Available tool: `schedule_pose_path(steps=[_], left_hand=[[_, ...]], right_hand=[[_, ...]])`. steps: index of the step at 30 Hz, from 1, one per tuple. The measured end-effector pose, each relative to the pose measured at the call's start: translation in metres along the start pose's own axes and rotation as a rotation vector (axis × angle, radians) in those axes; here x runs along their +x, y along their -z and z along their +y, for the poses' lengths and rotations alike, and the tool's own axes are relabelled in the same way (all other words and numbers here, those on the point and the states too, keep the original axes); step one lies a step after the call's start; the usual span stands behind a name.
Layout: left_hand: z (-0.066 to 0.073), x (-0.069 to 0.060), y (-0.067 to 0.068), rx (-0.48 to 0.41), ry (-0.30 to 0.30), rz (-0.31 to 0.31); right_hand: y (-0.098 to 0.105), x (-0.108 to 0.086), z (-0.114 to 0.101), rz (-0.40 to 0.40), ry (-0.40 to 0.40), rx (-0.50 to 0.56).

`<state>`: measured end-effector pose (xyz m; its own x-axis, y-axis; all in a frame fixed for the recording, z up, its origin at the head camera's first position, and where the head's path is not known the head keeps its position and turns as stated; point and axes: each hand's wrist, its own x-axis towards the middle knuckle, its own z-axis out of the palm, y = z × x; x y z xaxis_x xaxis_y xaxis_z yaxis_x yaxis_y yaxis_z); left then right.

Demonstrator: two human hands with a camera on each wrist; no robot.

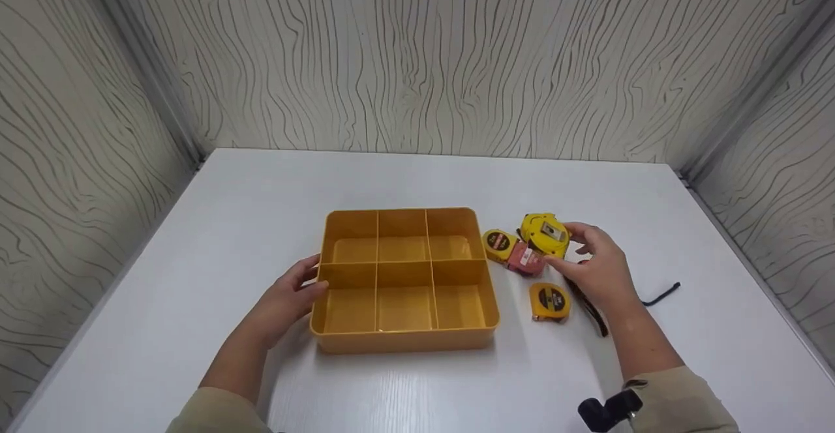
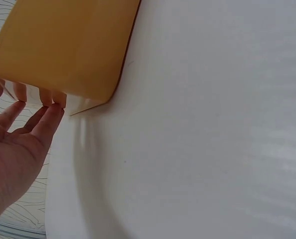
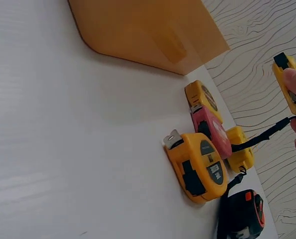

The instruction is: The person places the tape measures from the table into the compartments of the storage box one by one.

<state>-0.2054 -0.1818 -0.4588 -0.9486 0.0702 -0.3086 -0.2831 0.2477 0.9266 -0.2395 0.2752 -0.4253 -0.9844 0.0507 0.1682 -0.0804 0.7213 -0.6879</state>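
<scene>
Head view: R hand (image 1: 597,267) pinches the yel. clip measure (image 1: 543,232) betw. thumb & fingers; measure sits at approx. 10 o'clock of the hand, metal clip facing up. Beyond it, at 9 o'clock of same hand, yel.-orange measure (image 1: 498,242) & red measure (image 1: 527,260) lie touching; orange measure (image 1: 550,301) lies apart at 8 o'clock. Blk. strap (image 1: 590,312) runs partly under the forearm; blk. cord (image 1: 662,294) at 4 o'clock. L hand (image 1: 287,299) is at 9 o'clock of the div. box (image 1: 404,343), thumb over rim, fingers agst. outer wall, gripping that wall. Six compts. visible.

L wrist view: box at betw. 10 & 11 o'clock. Fingertips (image 2: 52,112) seen in contact w/ wall, detail the head view obscures; measures out of frame.

R wrist view: clip measure at 3 o'clock, raised clear of table (image 3: 88,149). Also shown, unlike head view: blk. measure (image 3: 245,214) w/ red trim, betw. 4 & 5 o'clock of orange unit, & second yel. measure (image 3: 241,152), at 4 o'clock of red one.
</scene>
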Motion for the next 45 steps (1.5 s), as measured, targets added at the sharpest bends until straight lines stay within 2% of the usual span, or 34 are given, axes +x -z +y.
schedule_pose_path(steps=[10,15,22,31,40,45], left_hand=[[0.003,-0.003,-0.001,0.01,0.005,-0.001],[0.004,-0.004,0.0,0.016,-0.006,-0.012],[0.005,-0.004,0.0,0.013,-0.009,-0.016],[0.004,-0.005,0.0,0.016,-0.015,-0.011],[0.002,-0.003,-0.001,0.008,-0.006,0.012],[0.001,-0.002,-0.001,-0.001,-0.032,0.005]], right_hand=[[0.02,0.01,-0.023,0.046,0.08,-0.022],[0.026,0.014,-0.034,0.071,0.128,0.003],[0.026,0.017,-0.05,0.045,0.113,0.023],[-0.001,0.019,-0.059,-0.051,0.081,0.061],[-0.038,0.022,-0.067,-0.091,0.143,0.084],[-0.057,0.023,-0.07,-0.119,0.093,0.134]])
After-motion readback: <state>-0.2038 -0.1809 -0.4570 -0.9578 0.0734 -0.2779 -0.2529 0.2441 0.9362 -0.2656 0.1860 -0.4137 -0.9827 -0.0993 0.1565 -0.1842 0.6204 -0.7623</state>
